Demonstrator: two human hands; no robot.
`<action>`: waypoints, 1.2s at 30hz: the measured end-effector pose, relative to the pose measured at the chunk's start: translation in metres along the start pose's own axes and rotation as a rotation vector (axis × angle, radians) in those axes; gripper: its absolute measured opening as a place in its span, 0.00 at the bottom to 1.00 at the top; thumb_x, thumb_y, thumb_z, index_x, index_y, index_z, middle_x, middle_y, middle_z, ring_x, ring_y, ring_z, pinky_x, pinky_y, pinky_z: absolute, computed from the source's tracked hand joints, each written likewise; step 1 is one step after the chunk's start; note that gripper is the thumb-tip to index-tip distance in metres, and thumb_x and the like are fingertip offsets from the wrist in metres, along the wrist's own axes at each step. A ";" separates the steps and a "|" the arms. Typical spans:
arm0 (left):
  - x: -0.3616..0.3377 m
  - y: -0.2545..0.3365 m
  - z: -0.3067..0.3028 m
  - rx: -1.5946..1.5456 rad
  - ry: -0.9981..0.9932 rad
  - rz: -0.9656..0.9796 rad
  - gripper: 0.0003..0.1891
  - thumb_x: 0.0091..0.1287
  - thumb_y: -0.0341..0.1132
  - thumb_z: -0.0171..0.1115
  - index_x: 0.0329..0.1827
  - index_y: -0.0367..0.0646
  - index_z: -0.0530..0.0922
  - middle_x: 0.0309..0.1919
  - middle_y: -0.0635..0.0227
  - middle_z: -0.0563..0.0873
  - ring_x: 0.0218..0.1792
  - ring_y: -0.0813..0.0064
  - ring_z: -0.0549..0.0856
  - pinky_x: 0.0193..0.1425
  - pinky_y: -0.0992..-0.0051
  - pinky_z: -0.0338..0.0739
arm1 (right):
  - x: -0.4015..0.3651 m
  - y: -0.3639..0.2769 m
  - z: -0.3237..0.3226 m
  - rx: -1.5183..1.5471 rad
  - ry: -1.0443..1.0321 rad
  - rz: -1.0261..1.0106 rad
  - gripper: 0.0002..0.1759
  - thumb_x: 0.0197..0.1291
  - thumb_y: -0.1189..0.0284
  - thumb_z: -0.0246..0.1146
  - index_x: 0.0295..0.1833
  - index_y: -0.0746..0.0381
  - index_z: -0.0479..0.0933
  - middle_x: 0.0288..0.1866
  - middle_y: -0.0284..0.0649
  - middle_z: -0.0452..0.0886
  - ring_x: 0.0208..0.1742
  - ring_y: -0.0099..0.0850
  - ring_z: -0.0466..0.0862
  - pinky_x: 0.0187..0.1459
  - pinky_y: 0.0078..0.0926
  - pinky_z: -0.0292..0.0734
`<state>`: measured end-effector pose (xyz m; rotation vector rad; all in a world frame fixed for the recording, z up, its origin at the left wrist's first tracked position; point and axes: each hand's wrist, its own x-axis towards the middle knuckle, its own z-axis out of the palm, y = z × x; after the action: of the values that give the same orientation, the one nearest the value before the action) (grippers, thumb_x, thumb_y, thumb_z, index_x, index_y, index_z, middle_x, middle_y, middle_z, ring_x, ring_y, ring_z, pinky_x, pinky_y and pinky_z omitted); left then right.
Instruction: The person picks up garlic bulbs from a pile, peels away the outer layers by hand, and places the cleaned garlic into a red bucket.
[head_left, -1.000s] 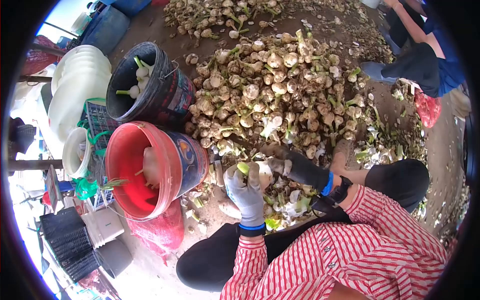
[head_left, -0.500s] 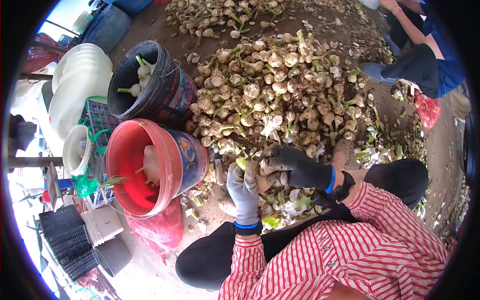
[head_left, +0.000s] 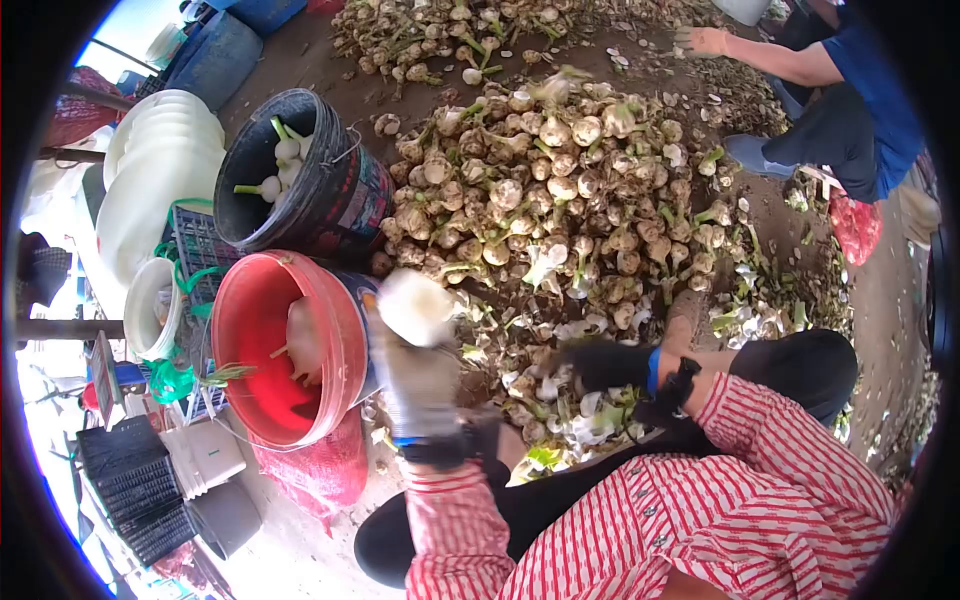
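My left hand (head_left: 415,385), in a pale grey glove, is closed on a peeled white garlic bulb (head_left: 415,308), just right of the red bucket (head_left: 350,390). Motion blurs both hand and bulb. My right hand (head_left: 600,368), in a darker glove, hovers over a scatter of white and green peelings (head_left: 590,405); its fingers are smeared, and anything in them is hidden. In front lies a large heap of unpeeled garlic bulbs (head_left: 560,185), some with green stems.
A black bucket (head_left: 235,225) holds several white garlic bulbs (head_left: 287,160). Pale basins (head_left: 165,140) and a black crate (head_left: 135,485) stand at the left. A red net sack (head_left: 325,470) lies under the red bucket. At upper right, another person's hand (head_left: 705,41) reaches out.
My hands, together before, have parted. The left moved left toward the red bucket with the garlic bulb; the right dropped slightly toward the peelings. The other person's arm now stretches toward the far heap.
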<state>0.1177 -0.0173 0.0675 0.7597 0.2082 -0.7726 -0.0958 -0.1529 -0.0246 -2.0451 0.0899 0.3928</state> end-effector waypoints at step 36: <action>-0.074 -0.094 -0.011 0.976 -0.189 0.166 0.33 0.46 0.23 0.69 0.59 0.33 0.68 0.49 0.61 0.75 0.50 0.72 0.76 0.54 0.77 0.71 | -0.001 -0.050 -0.047 0.487 0.369 -0.085 0.13 0.60 0.67 0.58 0.44 0.66 0.73 0.35 0.38 0.79 0.35 0.21 0.75 0.39 0.23 0.72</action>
<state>0.0007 -0.0131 0.0406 1.5876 -0.4394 -0.7662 -0.0748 -0.1695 0.0383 -1.6085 0.2930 -0.0641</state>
